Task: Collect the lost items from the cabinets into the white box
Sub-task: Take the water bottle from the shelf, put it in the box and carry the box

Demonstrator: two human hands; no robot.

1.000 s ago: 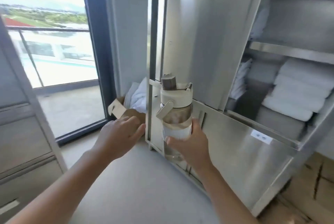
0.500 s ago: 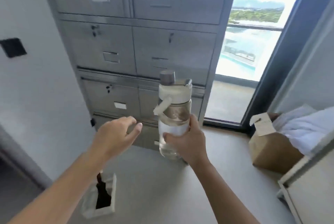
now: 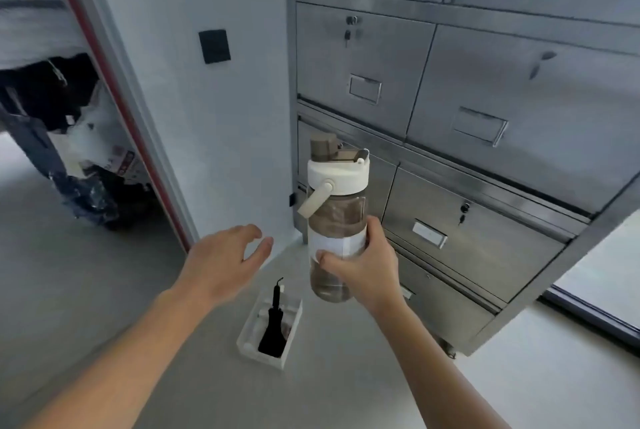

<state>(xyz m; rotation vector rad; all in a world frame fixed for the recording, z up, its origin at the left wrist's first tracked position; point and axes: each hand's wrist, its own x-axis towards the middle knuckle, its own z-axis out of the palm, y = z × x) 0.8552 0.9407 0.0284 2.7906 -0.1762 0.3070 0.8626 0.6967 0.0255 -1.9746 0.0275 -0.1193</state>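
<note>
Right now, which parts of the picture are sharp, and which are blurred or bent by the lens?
Head view: the bottle in the right hand, and the left hand, are fairly sharp; the doorway clutter at far left is smeared; the cabinet edges lean and bow from the wide lens; its steel fronts show soft glare; the white box on the floor is clear.

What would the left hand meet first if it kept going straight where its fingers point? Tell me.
Probably the water bottle in the right hand. The left hand is open and empty, with its fingers aimed right and slightly up at the bottle's body across an open gap. Depth is unclear, so it might pass just short of it.
</note>
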